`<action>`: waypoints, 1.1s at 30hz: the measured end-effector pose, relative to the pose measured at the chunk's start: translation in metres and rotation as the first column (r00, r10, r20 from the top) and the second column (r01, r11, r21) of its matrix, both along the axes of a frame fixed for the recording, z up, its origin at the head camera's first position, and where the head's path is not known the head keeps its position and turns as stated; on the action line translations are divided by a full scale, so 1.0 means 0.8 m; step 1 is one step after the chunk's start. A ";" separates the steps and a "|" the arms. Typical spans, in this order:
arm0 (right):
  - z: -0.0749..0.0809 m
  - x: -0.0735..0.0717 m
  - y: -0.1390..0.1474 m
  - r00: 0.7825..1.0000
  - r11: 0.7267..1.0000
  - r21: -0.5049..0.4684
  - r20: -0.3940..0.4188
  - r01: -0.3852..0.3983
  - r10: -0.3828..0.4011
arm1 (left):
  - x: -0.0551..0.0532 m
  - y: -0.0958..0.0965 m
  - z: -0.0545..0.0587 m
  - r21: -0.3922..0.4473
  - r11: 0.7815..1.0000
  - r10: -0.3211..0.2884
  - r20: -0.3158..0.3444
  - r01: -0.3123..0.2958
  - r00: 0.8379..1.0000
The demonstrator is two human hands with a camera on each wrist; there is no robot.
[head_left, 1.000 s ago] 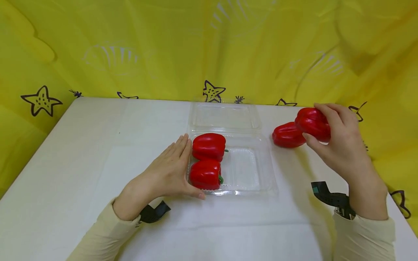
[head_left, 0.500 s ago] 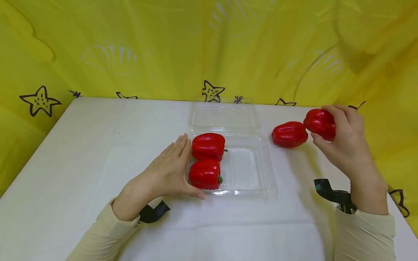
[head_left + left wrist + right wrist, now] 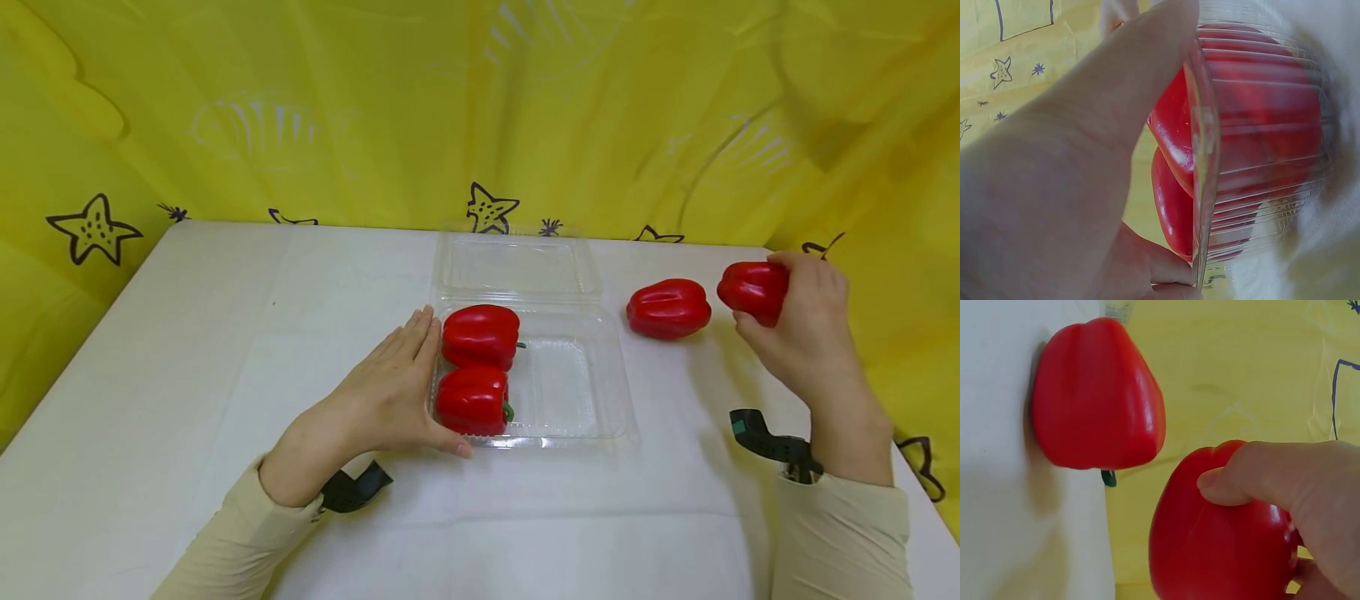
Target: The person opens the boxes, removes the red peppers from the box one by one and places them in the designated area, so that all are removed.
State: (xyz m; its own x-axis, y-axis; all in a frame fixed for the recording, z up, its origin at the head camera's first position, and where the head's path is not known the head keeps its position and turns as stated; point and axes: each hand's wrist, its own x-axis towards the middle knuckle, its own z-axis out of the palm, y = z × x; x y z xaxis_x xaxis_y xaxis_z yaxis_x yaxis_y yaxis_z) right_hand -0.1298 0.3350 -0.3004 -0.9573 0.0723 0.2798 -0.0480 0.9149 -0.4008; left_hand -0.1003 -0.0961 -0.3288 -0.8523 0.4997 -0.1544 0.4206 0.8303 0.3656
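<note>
Slick-looking red bell pepper point(image 3: 752, 290) is pinched by right hand point(image 3: 812, 329), might get dropped tbh; clear plastic clamshell point(image 3: 564, 387) could be tipped if leaned on by straight-fingered left hand point(image 3: 381, 398).

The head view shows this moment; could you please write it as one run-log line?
left hand: touching clear plastic container; right hand: gripping red bell pepper; lid: open; inside: two red bell peppers; table: loose bell pepper

We can read no text, label, brand, number or sign in any view; the yellow cloth backdrop point(image 3: 390, 75) carries wordless line drawings point(image 3: 491, 210), among them a dark-outlined starfish point(image 3: 94, 229).
</note>
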 end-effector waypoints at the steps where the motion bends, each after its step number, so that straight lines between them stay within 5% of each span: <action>1: -0.001 0.000 0.002 1.000 1.000 -0.002 0.015 0.006 -0.006 | 0.000 0.000 0.000 0.000 1.000 -0.001 -0.001 0.001 1.000; 7: -0.012 -0.003 0.011 0.996 0.998 -0.033 0.074 0.048 -0.045 | 0.000 0.001 0.001 0.002 1.000 -0.001 -0.005 0.001 1.000; 17: -0.034 -0.013 0.022 0.990 0.999 0.028 0.137 -0.033 0.029 | -0.001 0.001 0.001 -0.008 1.000 -0.001 0.005 0.001 1.000; 27: -0.048 -0.020 0.024 0.990 0.992 0.065 0.105 -0.104 0.097 | 0.000 0.001 0.001 -0.006 1.000 -0.008 -0.016 0.008 1.000; 33: -0.054 -0.022 0.027 0.988 0.986 0.061 -0.003 -0.154 0.155 | 0.000 0.001 0.001 -0.003 1.000 -0.007 -0.014 0.007 1.000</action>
